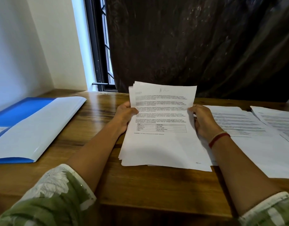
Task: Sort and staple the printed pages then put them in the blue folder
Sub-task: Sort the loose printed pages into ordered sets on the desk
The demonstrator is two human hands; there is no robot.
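A stack of printed pages stands tilted in front of me, its lower edge on the wooden table. The top sheet shows text, a small table and a handwritten mark near its top. My left hand grips the stack's left edge with the thumb on the front. My right hand holds the right edge the same way; a red thread band circles that wrist. The blue folder lies open at the left, with white sheets inside it. No stapler is in view.
More printed pages lie flat on the table to the right, with another pile overlapping them at the far right edge. A dark curtain hangs behind the table, and a window frame stands at the back left.
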